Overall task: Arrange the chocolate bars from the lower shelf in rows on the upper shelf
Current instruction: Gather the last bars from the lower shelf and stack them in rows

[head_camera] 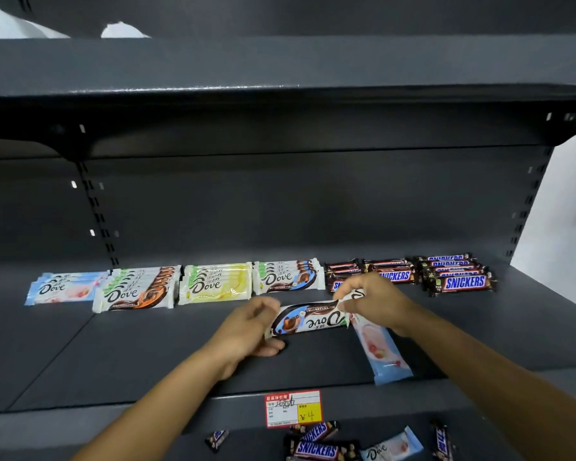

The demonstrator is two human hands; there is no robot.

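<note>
While it hangs upside down in the centre of the frame, just over the upper shelf (147, 354), the Dove bar (308, 319) is gripped by the left hand (246, 324) at one end and pinched by the right hand (373, 299) at the other. The right hand holds also a pale blue bar (383, 354). Behind are the rows of bars (213, 284).

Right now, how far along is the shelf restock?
Done: four Dove rows and three Snickers rows stand on the upper shelf. In hand: left hand and right hand grip one Dove bar; a pale blue bar sticks out below the right. Left: loose Snickers and a blue Dove on the lower shelf.
</note>
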